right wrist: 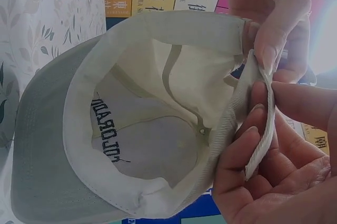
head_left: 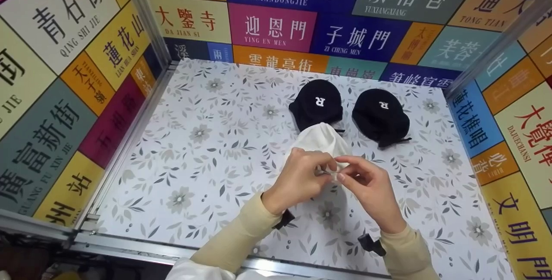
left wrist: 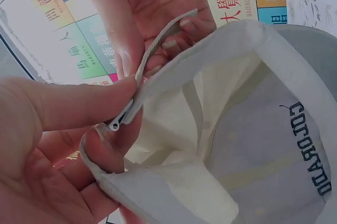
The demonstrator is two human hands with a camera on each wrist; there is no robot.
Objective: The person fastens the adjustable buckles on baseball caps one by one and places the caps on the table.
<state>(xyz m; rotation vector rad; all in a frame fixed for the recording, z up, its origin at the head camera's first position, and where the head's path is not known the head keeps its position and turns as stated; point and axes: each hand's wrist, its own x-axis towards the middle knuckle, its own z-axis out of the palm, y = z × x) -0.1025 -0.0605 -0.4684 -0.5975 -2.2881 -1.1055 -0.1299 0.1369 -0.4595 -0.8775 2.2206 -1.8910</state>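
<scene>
A white cap (head_left: 322,136) is held between my two hands over the table, with its inside and dark COLORADO lettering (left wrist: 310,153) showing in the left wrist view. My left hand (head_left: 299,176) pinches the cap's back strap beside a small metal buckle (left wrist: 121,118). On the other side, my right hand (head_left: 370,186) grips the strap (right wrist: 266,134) between thumb and fingers, and the loose end of that strap sticks out past the fingertips. The grey-green brim (right wrist: 45,145) points away from both hands.
Two black caps with a white letter lie behind the white one: one black cap (head_left: 317,103) in the middle, another black cap (head_left: 379,114) to its right. Sign-printed panels (head_left: 271,27) and metal posts enclose the flower-patterned table (head_left: 181,159).
</scene>
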